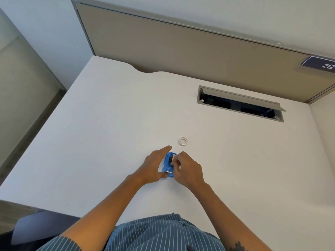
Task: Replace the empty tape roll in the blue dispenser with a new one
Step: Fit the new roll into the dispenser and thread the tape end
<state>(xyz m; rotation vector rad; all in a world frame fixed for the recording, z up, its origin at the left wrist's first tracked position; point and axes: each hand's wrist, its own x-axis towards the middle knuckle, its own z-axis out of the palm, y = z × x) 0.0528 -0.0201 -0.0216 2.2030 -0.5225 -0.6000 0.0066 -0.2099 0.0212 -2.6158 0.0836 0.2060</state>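
The blue tape dispenser [169,165] lies on the white desk [101,134] between my hands. My left hand [155,165] rests against its left side, fingers stretched along it and thumb at its near end, holding it in place. My right hand [186,169] is at the dispenser's right side with its fingertips pinched on a small pale piece at the roll slot; whether that is a roll or its core is too small to tell. A small whitish tape roll [183,141] lies flat on the desk just beyond the dispenser, apart from both hands.
An open grey cable tray [239,104] is sunk into the desk at the back right. A beige partition panel [181,49] stands behind the desk, with a sign reading 212 [324,65]. A dark chair [41,227] shows at the lower left.
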